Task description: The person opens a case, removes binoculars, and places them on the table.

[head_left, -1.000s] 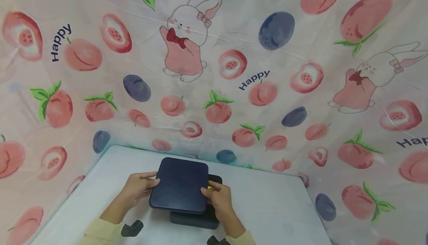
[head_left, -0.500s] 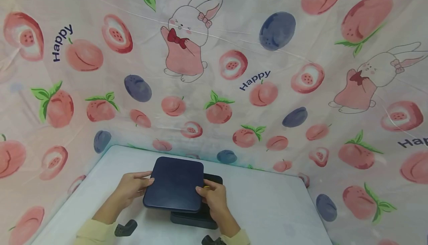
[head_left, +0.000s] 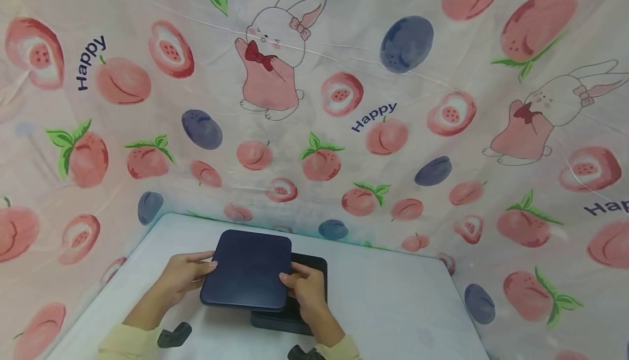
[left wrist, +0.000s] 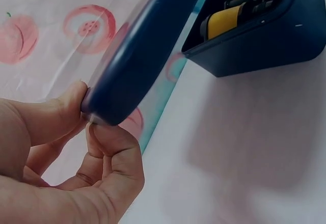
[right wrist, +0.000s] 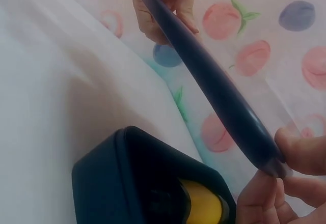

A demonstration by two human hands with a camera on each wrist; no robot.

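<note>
Between both hands (head_left: 182,278) (head_left: 308,291), lid (head_left: 245,270), yellow-and-black box (left wrist: 265,43) contents (left wrist: 224,23), wrist views only

Smooth, softly glossy lid (head_left: 248,270), smooth matt box (left wrist: 265,46), creased shiny backdrop (head_left: 339,48)

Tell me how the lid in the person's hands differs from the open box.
The lid is held up, pinched by the left hand and right hand, while the box rests on the table. The lid is shallow; the box has deeper walls. The lid's top is bare, whereas the box holds yellow-and-black items. Both look dark, with rounded corners.
</note>
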